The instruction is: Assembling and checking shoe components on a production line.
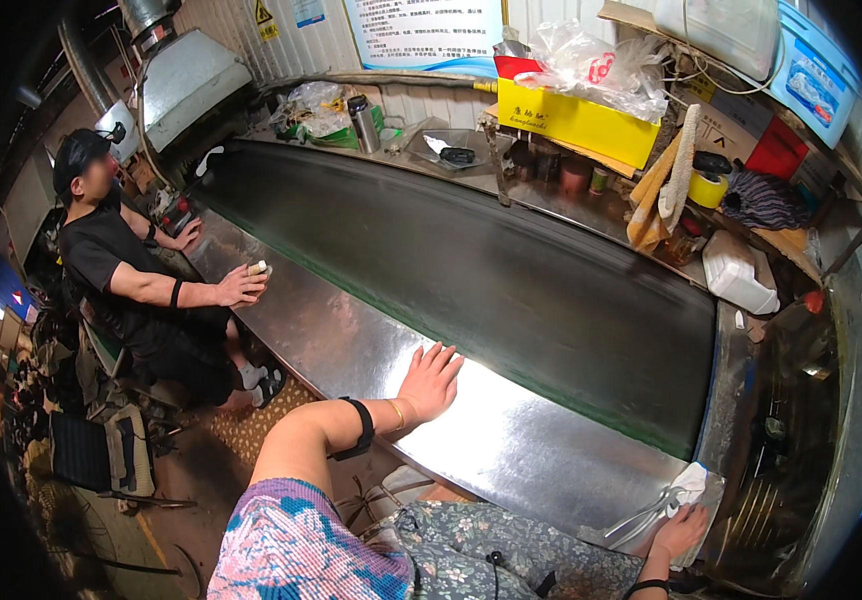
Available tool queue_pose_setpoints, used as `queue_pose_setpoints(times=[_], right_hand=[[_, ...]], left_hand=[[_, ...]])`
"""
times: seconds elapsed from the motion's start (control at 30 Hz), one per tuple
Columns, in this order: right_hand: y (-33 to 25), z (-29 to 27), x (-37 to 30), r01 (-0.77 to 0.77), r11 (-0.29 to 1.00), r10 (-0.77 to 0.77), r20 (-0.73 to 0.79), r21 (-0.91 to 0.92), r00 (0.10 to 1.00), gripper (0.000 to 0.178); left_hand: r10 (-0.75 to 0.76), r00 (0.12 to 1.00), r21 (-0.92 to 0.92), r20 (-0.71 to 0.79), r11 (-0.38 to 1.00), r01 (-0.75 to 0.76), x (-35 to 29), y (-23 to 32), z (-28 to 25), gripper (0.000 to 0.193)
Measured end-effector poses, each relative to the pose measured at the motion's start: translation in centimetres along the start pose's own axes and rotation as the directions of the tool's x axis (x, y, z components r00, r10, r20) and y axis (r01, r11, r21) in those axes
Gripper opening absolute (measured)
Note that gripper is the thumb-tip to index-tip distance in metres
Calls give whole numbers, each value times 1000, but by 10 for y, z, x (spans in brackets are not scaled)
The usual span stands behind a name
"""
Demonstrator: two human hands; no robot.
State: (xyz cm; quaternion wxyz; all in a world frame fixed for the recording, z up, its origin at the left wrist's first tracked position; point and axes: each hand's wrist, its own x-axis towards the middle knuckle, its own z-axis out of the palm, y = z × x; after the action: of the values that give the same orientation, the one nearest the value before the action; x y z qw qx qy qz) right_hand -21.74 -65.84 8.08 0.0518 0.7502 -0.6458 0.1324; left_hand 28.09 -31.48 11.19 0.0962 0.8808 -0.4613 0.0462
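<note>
A crumpled white cloth-like piece lies at the metal ledge's right end; the right hand is at its edge, grip impossible to tell. The left hand rests flat, holding nothing, beside the dark belt.

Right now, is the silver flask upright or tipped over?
Upright: the flask stands with its black top uppermost and its silver body below.

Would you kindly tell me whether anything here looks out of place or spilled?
Mildly: plastic bags bulge loosely above the yellow box, looking untidy, and the white jug by the belt's far right corner seems tipped, though lens bending may exaggerate that. I see no spill around the left hand or right hand.
</note>
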Motion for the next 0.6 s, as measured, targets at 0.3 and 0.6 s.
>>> queue_pose_setpoints(times=[0.3, 0.6], right_hand=[[-2, 6, -6, 27, 1000, -27, -36, 2, 999, 44], [-1, 23, -6, 49, 993, -37, -119, 105, 992, 53]], left_hand=[[16, 999, -5, -44, 1000, -16, -6, -5, -6, 47], [331, 928, -235, -171, 901, -365, 0, 44, 4, 58]])
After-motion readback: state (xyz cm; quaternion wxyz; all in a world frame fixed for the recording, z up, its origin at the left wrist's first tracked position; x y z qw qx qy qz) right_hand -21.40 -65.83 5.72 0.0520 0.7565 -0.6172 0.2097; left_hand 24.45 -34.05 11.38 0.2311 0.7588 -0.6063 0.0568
